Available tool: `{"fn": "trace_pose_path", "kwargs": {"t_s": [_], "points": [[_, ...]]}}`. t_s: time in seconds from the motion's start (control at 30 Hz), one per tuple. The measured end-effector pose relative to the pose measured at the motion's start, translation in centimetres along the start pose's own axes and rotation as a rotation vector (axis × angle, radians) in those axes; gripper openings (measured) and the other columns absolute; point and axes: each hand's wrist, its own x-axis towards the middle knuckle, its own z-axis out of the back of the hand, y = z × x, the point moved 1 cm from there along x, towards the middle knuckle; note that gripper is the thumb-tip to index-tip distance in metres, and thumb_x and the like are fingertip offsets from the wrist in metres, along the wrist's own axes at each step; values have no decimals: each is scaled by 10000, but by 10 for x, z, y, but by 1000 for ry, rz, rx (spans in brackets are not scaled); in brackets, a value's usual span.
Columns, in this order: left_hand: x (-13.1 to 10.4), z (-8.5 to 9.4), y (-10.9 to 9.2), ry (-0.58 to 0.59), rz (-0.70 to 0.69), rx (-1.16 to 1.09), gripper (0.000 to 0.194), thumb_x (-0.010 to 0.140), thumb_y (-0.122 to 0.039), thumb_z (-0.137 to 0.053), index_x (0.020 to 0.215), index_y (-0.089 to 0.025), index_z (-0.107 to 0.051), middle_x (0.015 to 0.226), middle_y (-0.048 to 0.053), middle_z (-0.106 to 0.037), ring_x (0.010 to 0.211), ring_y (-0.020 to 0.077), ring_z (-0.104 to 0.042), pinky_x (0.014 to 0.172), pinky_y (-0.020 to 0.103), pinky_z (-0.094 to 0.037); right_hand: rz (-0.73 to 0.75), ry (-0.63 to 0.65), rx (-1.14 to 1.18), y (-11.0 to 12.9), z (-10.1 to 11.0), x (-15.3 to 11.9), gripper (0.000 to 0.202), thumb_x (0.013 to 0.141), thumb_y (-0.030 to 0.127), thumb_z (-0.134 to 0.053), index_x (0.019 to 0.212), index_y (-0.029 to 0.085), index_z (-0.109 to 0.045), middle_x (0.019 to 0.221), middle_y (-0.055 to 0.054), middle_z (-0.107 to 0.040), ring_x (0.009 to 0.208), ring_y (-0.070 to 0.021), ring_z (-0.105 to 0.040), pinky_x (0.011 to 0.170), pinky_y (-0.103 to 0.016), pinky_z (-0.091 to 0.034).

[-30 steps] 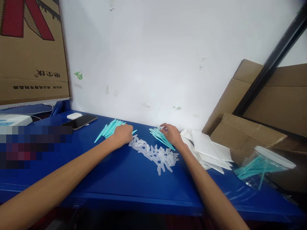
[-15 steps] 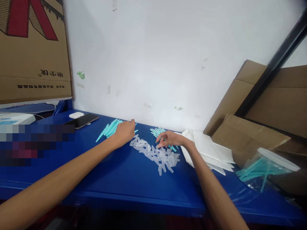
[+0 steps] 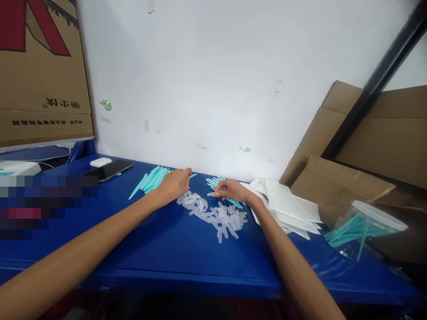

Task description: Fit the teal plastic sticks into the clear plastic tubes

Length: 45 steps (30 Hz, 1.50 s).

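My left hand (image 3: 176, 183) is closed on a turquoise stick (image 3: 193, 176), whose tip sticks out to the right of the fingers. Left of that hand lies a pile of turquoise sticks (image 3: 152, 178). My right hand (image 3: 230, 190) pinches a small translucent cap (image 3: 211, 194) between thumb and finger. Behind and beneath it, a second group of turquoise sticks (image 3: 215, 181) rests on the blue table. A spread heap of translucent caps (image 3: 222, 216) lies in front of both hands.
Right of my right hand are white paper packets (image 3: 290, 204), then a clear jar (image 3: 363, 231) holding turquoise sticks, with cardboard (image 3: 340, 182) behind. At the left are a phone (image 3: 115, 170), a white case (image 3: 100, 162) and a large carton (image 3: 43, 89).
My right hand has closed its fingers on a translucent cap and lifted it off the heap. A turquoise stick now shows at my left fingertips. The whole view has shifted slightly.
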Motion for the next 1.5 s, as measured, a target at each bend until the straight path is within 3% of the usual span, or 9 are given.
{"fn": "trace_pose_path", "kwargs": {"t_s": [0.17, 0.37, 0.43, 0.6, 0.83, 1.03, 1.17, 1.27, 1.5], "points": [[-1, -3, -5, 23, -77, -66, 338, 924, -277, -376, 1185, -201, -578, 1098, 132, -679, 932, 271, -635, 669, 305, -426, 7, -158, 47, 9, 0, -2, 286, 722, 464, -739, 716, 192, -650, 662, -31, -693, 611, -181, -661, 486, -241, -452], [-2, -3, -8, 9, -108, -134, 348, 959, -371, -358, 1178, -220, -581, 791, 85, -695, 722, 246, -632, 601, 298, -392, 102, -223, -9, 16, -2, -2, 342, 826, 396, -637, 1132, 244, -636, 759, -1, -683, 587, -143, -627, 529, -243, -463], [-2, -1, -8, -9, -99, -153, 336, 946, -405, -392, 1116, -216, -612, 746, 80, -686, 697, 244, -628, 597, 300, -389, 142, -234, -45, 16, -2, -2, 343, 862, 382, -584, 1178, 256, -630, 765, 6, -670, 575, -133, -614, 556, -249, -462], [-3, 1, -12, -17, -88, -164, 352, 923, -463, -421, 1022, -215, -649, 683, 78, -669, 638, 237, -617, 581, 301, -380, 115, -258, -38, 18, -6, -1, 250, 876, 426, -563, 1001, 231, -657, 770, -6, -689, 586, -142, -639, 591, -265, -474], [-3, 2, -14, 25, -88, -180, 385, 940, -466, -364, 1008, -203, -638, 656, 71, -658, 592, 226, -594, 558, 299, -347, 86, -412, 81, 24, -9, 1, 280, 788, 477, -660, 854, 207, -625, 828, -42, -715, 729, -177, -665, 611, -272, -489], [-3, -3, -12, 36, -138, -161, 415, 956, -484, -319, 1098, -213, -598, 627, 52, -630, 545, 216, -559, 544, 293, -319, 133, -428, 141, 28, -7, 0, 353, 839, 431, -599, 1136, 244, -632, 831, -33, -710, 727, -177, -648, 560, -260, -491], [-5, -3, -15, 41, -191, -172, 390, 952, -489, -340, 1080, -230, -601, 659, 40, -641, 573, 207, -564, 532, 281, -299, 120, -417, 206, 28, -8, 1, 306, 828, 460, -610, 1004, 218, -674, 869, -50, -711, 810, -199, -656, 565, -257, -503], [-5, -1, -17, 38, -217, -182, 401, 960, -495, -320, 949, -223, -614, 687, 41, -647, 584, 196, -561, 526, 276, -283, 113, -449, 212, 29, -8, 2, 322, 790, 501, -646, 895, 199, -685, 952, -62, -696, 843, -197, -637, 552, -242, -502], [-6, 4, -19, 83, -140, -192, 530, 972, -516, -219, 842, -189, -615, 710, 75, -654, 595, 207, -558, 558, 287, -310, 86, -444, 360, 29, -6, 4, 363, 798, 521, -636, 914, 177, -647, 797, -44, -691, 650, -136, -624, 507, -209, -453]]}}
